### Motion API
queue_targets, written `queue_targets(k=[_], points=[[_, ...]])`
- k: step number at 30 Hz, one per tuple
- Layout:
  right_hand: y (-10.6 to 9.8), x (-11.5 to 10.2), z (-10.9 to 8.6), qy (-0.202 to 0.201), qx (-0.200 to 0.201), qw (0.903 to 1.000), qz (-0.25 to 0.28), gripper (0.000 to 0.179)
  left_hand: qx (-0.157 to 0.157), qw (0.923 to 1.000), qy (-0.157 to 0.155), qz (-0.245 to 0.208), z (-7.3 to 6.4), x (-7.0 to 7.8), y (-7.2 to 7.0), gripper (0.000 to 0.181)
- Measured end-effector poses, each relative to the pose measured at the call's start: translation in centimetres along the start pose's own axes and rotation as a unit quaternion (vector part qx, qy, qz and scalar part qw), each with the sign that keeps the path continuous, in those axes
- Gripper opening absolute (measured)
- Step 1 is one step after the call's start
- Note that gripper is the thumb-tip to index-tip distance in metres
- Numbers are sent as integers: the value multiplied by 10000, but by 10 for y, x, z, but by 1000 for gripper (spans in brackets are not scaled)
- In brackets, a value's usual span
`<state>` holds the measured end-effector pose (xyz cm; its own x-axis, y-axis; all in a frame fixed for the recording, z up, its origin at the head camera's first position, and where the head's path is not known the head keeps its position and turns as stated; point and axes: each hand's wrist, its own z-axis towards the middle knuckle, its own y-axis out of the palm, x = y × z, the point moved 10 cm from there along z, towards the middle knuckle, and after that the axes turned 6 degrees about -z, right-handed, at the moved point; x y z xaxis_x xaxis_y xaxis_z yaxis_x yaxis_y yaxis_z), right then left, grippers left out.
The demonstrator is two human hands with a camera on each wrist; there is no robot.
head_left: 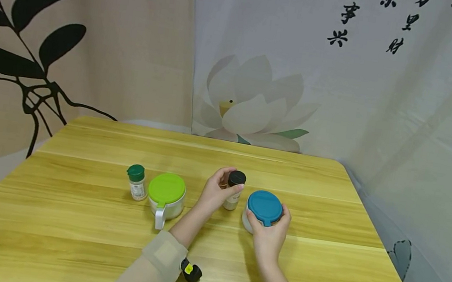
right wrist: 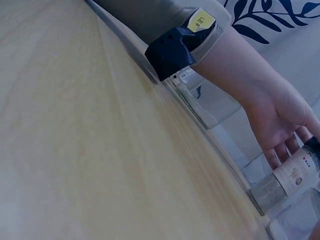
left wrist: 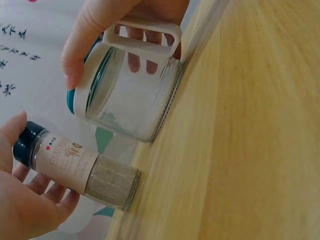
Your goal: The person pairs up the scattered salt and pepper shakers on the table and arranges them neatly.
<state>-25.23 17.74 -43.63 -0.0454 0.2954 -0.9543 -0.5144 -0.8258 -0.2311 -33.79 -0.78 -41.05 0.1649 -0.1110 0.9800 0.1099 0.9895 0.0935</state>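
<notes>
In the head view my left hand (head_left: 213,194) holds a small pepper bottle (head_left: 231,202) with a black cap by its upper part. The left wrist view shows the bottle's pale label and greyish powder in the glass, its base at the tabletop. To the right, my right hand (head_left: 270,238) grips a seasoning jar (head_left: 264,206) with a blue lid, thumb at the lid's edge and fingers round the far side. The jar's clear glass (left wrist: 130,100) and white handle (left wrist: 145,42) show in the left wrist view. Bottle and jar stand apart, upright.
Left of my hands stands a seasoning jar with a green lid (head_left: 166,189) and white handle. Beside it is a small shaker with a dark green cap (head_left: 136,174). All stand on a wooden table (head_left: 76,235), with printed curtains behind its far edge.
</notes>
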Motion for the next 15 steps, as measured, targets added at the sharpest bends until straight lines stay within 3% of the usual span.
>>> queue_targets(k=[15], points=[[-2,-8,-1,-10,71,9999,-127,95,51,10000,54,27,1,5,-2,54]])
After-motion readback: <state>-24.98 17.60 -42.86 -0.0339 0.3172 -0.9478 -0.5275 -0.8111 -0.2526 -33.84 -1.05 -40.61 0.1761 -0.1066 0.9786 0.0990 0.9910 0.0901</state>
